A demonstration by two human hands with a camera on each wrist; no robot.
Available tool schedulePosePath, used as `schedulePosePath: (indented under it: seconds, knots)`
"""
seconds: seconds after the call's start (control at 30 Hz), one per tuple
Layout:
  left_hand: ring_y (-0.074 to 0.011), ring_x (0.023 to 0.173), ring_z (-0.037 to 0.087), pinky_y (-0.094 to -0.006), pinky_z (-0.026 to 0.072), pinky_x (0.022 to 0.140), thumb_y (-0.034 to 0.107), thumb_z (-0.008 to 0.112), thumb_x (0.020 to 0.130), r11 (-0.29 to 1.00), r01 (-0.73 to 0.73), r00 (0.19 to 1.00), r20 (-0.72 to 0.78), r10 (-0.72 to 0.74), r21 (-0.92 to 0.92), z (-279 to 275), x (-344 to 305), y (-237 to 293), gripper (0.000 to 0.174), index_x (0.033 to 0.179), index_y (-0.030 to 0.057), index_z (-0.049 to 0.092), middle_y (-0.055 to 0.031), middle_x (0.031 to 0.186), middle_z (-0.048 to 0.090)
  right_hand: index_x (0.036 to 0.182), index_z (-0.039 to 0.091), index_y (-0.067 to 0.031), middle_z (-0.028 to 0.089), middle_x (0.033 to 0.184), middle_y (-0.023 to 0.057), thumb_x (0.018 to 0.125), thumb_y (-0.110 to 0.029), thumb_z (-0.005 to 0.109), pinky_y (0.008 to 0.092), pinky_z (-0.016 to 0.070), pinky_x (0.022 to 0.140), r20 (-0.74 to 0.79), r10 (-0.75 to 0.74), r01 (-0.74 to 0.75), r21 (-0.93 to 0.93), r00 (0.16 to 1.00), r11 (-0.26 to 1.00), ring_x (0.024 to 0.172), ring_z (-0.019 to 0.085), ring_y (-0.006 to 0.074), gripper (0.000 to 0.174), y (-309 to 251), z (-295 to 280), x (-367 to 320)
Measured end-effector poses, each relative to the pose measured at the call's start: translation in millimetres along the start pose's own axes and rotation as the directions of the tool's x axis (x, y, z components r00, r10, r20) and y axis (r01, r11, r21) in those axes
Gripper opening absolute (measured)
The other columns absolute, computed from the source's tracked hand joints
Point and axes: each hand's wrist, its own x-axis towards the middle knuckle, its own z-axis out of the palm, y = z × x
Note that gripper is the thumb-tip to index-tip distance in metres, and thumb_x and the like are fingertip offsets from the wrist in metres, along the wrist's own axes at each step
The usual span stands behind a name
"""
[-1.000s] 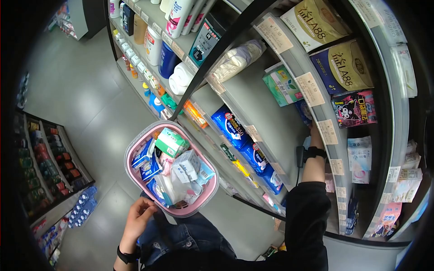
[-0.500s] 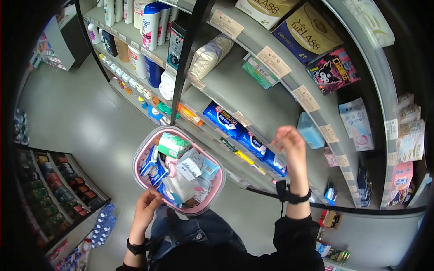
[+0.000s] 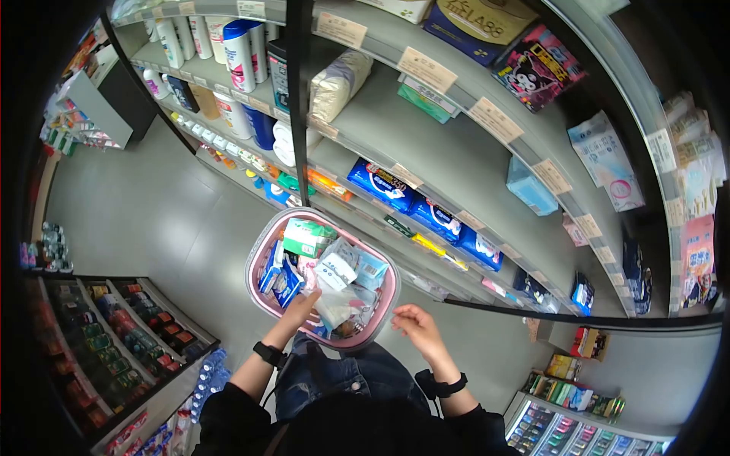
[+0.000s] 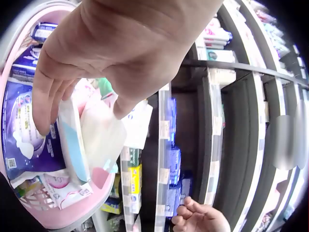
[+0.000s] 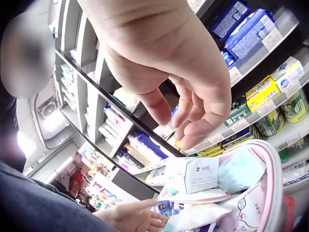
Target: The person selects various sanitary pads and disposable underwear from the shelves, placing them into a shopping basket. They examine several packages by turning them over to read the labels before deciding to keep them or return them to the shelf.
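Observation:
A pink basket full of packaged goods sits before the person's lap in the head view. My left hand reaches over its near side, fingers extended among the packs. In the left wrist view those fingers lie over a purple pack, and the thumb is at a translucent white package. A green and white pack, a white box marked ABC and a light blue pack also lie inside. My right hand, empty with loosely bent fingers, hovers just right of the basket.
Shelving curves along the far and right sides, holding blue packs, a light blue box and a blue-capped bottle. A drinks rack stands at lower left, with wrapped water bottles beside it.
My right hand has come out of the shelf and back beside the basket, empty. From the basket's near rim, my left hand has moved in over the packs. The head view has turned.

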Motion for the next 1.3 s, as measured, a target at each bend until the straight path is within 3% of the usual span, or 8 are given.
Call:
schedulePosePath:
  seconds: [0.43,0.5,0.6,0.73,0.9,1.03,1.1,1.3]
  knots:
    - [-0.0283,0.075,0.061,-0.0387,0.0523,0.060,0.021,0.074,0.078,0.967,-0.254,0.956,-0.145,0.255,0.024,0.4,25.5,-10.8,0.040,0.092,-0.0011,0.043,-0.0134,0.084,0.050,0.110,0.061,-0.0083,0.066,0.097,0.0011,0.090,-0.013,0.061,0.0252,0.0446,0.073,-0.037,-0.092,0.092,-0.005,0.995,0.996,0.086,0.062,0.0103,0.020,1.1,6.3,-10.7]
    - [-0.0361,0.092,0.058,-0.0427,0.0473,0.074,0.020,0.072,0.077,0.693,-0.248,0.562,-0.482,0.672,0.678,-10.1,16.7,-10.5,0.043,0.103,-0.0020,0.046,-0.0183,0.096,0.054,0.109,0.061,-0.0082,0.066,0.097,0.0012,0.090,-0.013,0.061,0.0255,0.0447,0.073,-0.051,-0.079,0.078,-0.016,0.996,0.997,0.086,0.062,0.0105,0.020,1.0,4.4,-10.7]
    - [-0.0410,0.107,0.051,-0.0480,0.0450,0.084,0.020,0.071,0.075,0.605,-0.139,0.386,-0.520,0.762,0.784,-27.9,14.6,4.3,0.050,0.113,0.0003,0.047,-0.0214,0.108,0.053,0.109,0.061,-0.0082,0.066,0.096,0.0011,0.090,-0.013,0.061,0.0259,0.0448,0.073,-0.066,-0.061,0.060,-0.023,0.996,0.998,0.086,0.062,0.0107,0.020,-0.8,5.7,-10.9]
    - [-0.0417,0.105,0.054,-0.0501,0.0459,0.087,0.020,0.069,0.077,0.664,-0.107,0.558,-0.508,0.656,0.740,-59.3,47.1,-6.6,0.048,0.115,0.0013,0.048,-0.0233,0.111,0.055,0.110,0.061,-0.0081,0.066,0.096,0.0007,0.090,-0.012,0.061,0.0258,0.0446,0.073,-0.046,-0.082,0.081,-0.024,0.996,0.996,0.087,0.062,0.0104,0.020,-4.6,9.0,-11.7]
    - [-0.0353,0.079,0.063,-0.0456,0.0508,0.074,0.019,0.064,0.084,0.588,-0.162,0.381,-0.500,0.778,0.792,-88.1,43.4,-2.3,0.030,0.109,0.0030,0.057,-0.0225,0.089,0.063,0.109,0.061,-0.0061,0.066,0.095,0.0021,0.088,-0.009,0.061,0.0240,0.0451,0.073,-0.024,-0.129,0.128,-0.034,0.991,0.991,0.086,0.061,0.0103,0.021,-9.9,11.9,-11.8]
    - [-0.0144,0.078,0.064,-0.0296,0.0511,0.063,0.019,0.058,0.093,0.795,-0.448,0.598,-0.524,0.607,0.409,-95.4,-25.5,32.8,0.028,0.115,0.0007,0.057,-0.0133,0.092,0.066,0.111,0.060,-0.0043,0.065,0.095,0.0043,0.089,-0.009,0.063,0.0241,0.0471,0.075,-0.021,-0.122,0.122,-0.015,0.992,0.992,0.087,0.062,0.0108,0.022,-17.0,11.8,-13.2]
    - [-0.0126,0.085,0.064,-0.0293,0.0527,0.069,0.018,0.057,0.095,0.772,-0.612,0.760,-0.397,0.515,-0.170,-72.1,-72.8,58.6,0.027,0.116,0.0008,0.058,-0.0072,0.099,0.067,0.117,0.057,-0.0052,0.064,0.097,0.0049,0.090,-0.011,0.064,0.0253,0.0477,0.076,0.024,-0.118,0.117,0.038,0.993,0.992,0.089,0.062,0.0120,0.028,-27.5,15.5,-14.1]
    - [-0.0148,0.096,0.065,-0.0302,0.0513,0.084,0.018,0.057,0.095,0.729,-0.480,0.842,-0.022,0.540,-0.488,-5.9,-144.1,97.0,0.034,0.125,0.0011,0.054,-0.0063,0.108,0.067,0.135,0.044,-0.0083,0.061,0.109,0.0070,0.091,-0.013,0.065,0.0277,0.0490,0.076,0.251,-0.162,0.097,0.251,0.954,0.963,0.093,0.063,0.0164,0.049,-89.0,43.5,-31.1]
